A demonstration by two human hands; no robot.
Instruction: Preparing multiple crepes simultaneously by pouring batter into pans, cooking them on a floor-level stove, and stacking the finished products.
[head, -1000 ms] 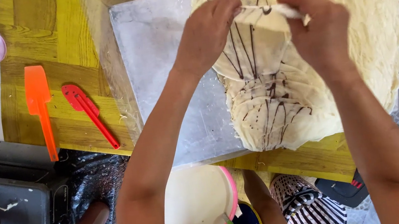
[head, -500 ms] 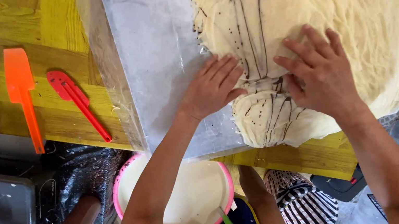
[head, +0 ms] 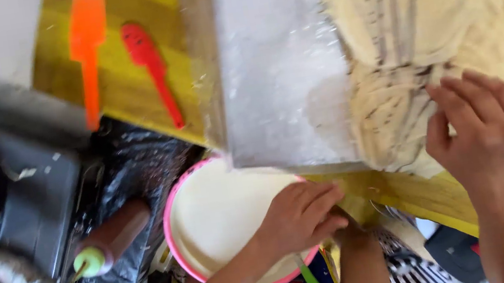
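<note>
One folded dough sheet (head: pixel 447 19), dark-streaked, is lying upper right on the bench (head: pixel 125 94); the right hand (head: pixel 483 127) is pressing it, fingers spread, grip released. One pink-rimmed bowl (head: pixel 210 221) of pale batter is sitting at bottom centre, the left hand (head: pixel 300 217) loosely curled over its rim. Two spatulas are lying upper left: one orange (head: pixel 85 46), one red (head: pixel 151 67).

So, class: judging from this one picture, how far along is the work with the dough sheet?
Done: the thin dough sheet lies spread on the floured metal slab, streaked with dark drizzle and folded at its near edge. In hand: the right hand presses on that fold, while the left hand rests at the pink-rimmed bowl. Left: most of the sheet is unfolded; the orange spatula and red spatula lie untouched.
</note>
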